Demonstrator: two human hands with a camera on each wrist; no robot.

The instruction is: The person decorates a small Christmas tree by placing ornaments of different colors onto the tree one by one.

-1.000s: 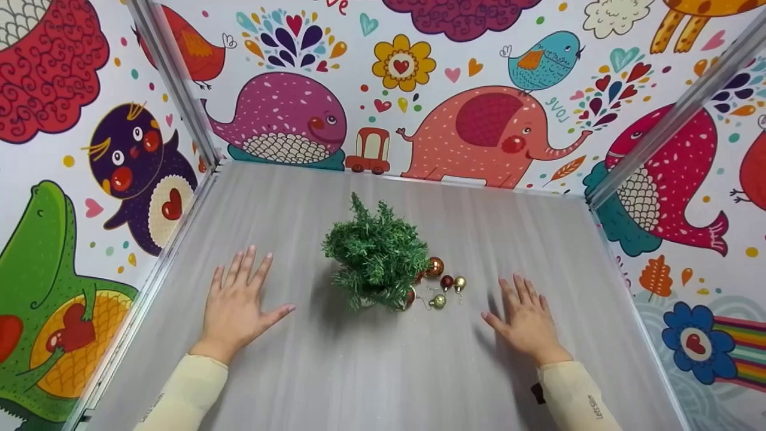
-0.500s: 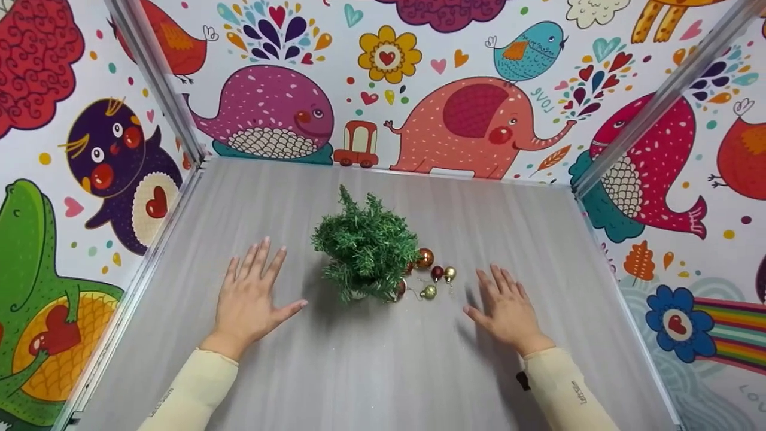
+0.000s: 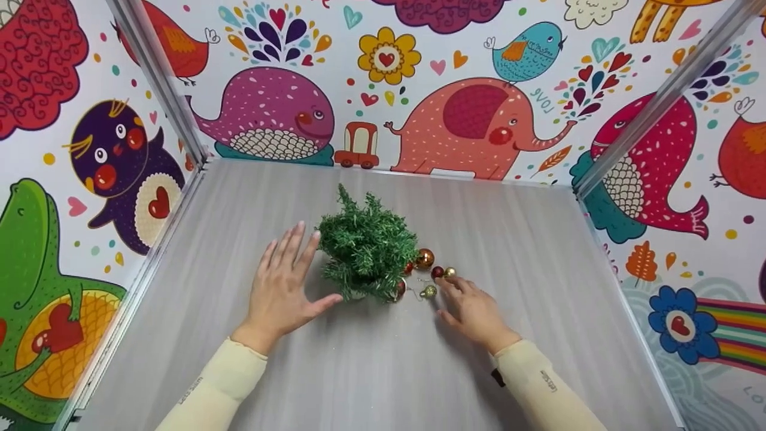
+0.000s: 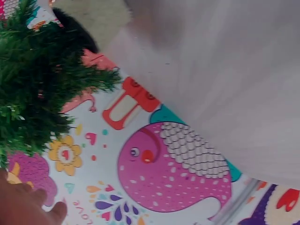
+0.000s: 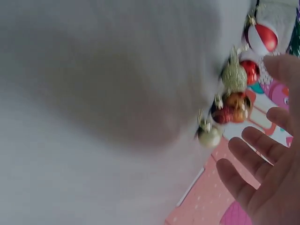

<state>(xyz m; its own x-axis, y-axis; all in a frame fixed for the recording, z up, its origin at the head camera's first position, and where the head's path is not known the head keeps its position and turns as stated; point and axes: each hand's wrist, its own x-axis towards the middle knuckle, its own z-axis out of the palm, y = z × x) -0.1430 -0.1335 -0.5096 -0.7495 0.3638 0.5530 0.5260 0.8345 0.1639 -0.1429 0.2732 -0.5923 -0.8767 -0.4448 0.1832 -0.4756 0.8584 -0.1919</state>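
Note:
A small green artificial Christmas tree (image 3: 368, 245) stands mid-table. My left hand (image 3: 281, 293) is beside its left side, fingers extended and thumb spread; whether it touches the branches I cannot tell. In the left wrist view, part of that hand (image 4: 28, 206) shows below the tree (image 4: 37, 84). To the tree's right lies a cluster of Christmas baubles: an orange one (image 3: 425, 258), a dark red one (image 3: 437, 272), a glittery gold one (image 3: 428, 292) and others. My right hand (image 3: 476, 311) hovers close to them, holding nothing. A red-and-white bauble (image 5: 263, 38) shows in the right wrist view.
The grey wood-grain table (image 3: 383, 371) is bounded by printed cartoon panels (image 3: 467, 131) at the back and both sides. Metal rails (image 3: 173, 90) stand at the back corners. A dark object (image 3: 498, 377) sits at the right wrist.
Both hands have moved inward: the left one rightward to the tree, the right one leftward to the baubles. The head view has shifted slightly. Tree and baubles have stayed in place.

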